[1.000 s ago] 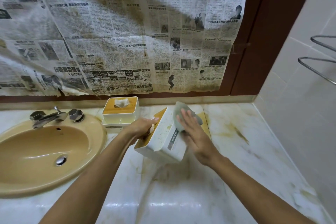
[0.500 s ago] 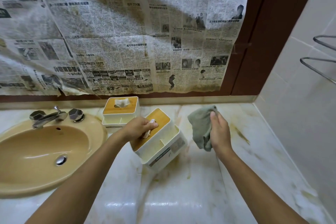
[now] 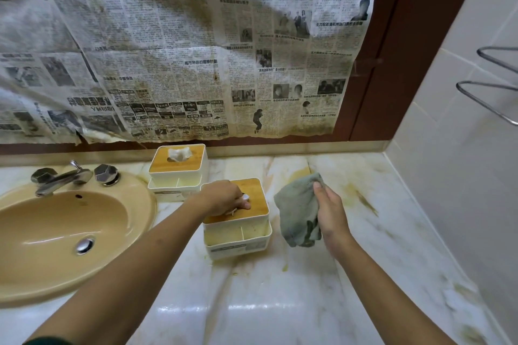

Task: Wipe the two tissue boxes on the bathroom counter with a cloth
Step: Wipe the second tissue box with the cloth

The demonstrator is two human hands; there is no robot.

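So the near tissue box (image 3: 238,232) sits upright on the marble worktop (image 3: 280,302), just right of the sink (image 3: 150,204) rim. The far tissue box (image 3: 179,168) is right behind it by the back ledge. The left hand (image 3: 224,199) is on the bamboo lid, fingers curled at the tissue slot. The right hand (image 3: 330,213) clutches a grey-green cloth (image 3: 297,210) hanging just beside the box's right side. Loads of open, stained marble to the right up to the tiled wall (image 3: 462,148), and out front too. Yellowed newspaper (image 3: 168,50) covers the back wall.

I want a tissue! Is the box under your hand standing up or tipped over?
Standing up. The near tissue box sits flat on the counter, wooden lid facing up, left hand holding its top.
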